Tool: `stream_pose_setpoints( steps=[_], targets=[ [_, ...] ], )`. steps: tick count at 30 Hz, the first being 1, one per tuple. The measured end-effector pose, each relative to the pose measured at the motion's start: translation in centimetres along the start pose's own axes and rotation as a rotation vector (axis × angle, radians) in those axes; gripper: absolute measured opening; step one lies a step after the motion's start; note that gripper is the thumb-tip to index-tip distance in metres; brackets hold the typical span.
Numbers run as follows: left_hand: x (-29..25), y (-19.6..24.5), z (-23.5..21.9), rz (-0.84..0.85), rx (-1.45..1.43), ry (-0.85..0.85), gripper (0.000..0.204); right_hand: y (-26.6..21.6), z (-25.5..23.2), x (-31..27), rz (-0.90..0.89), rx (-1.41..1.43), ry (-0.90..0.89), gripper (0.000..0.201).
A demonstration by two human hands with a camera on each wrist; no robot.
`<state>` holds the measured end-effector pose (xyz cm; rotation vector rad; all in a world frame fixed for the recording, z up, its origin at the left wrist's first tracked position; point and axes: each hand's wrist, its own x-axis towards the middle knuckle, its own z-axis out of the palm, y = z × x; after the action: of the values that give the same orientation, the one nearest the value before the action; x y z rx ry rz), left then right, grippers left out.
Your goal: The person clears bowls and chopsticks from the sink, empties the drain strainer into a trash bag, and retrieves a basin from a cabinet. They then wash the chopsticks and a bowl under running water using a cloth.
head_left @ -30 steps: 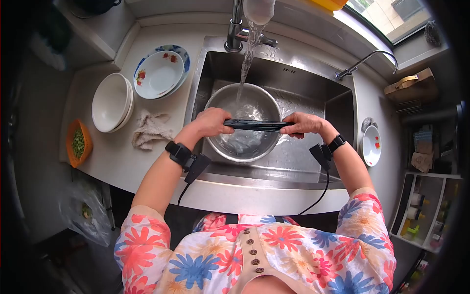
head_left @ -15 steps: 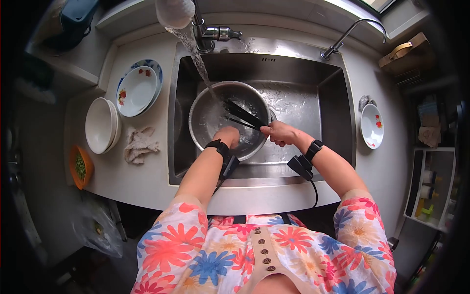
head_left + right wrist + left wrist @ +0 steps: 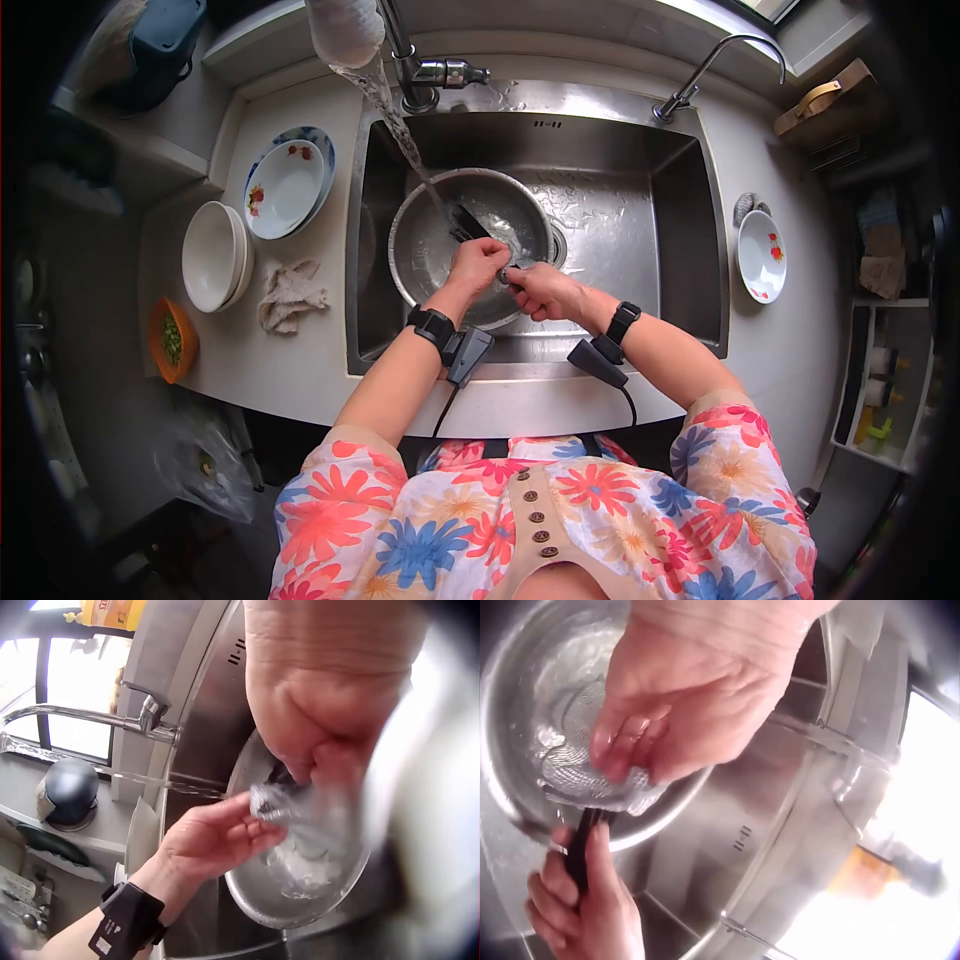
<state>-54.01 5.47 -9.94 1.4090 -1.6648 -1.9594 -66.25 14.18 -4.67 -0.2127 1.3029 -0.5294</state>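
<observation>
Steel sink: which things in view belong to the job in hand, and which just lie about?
In the job: left hand, right hand, black sticks, silvery mesh, round steel bowl, running water, steel sink.

Apparently lying about: crumpled beige cloth, stacked white bowls, orange basket of green pieces, flowered white dishes.

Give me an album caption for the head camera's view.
Hands close together over a metal bowl in the sink, as running water streams in.
</observation>
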Motion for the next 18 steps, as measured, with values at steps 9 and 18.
stream_pose_setpoints(
  steps=[9, 18],
  targets=[
    [3.4, -1.9, -4.6, -0.014, 0.091, 0.285, 0.018, -0.2, 0.3, -7.1, 0.018, -0.010, -0.106, 0.027],
    [-1.1, -0.4, -4.0, -0.222, 0.381, 0.167, 0.041, 0.3, -1.8, -7.5, -0.011, -0.095, 0.062, 0.023]
  ],
)
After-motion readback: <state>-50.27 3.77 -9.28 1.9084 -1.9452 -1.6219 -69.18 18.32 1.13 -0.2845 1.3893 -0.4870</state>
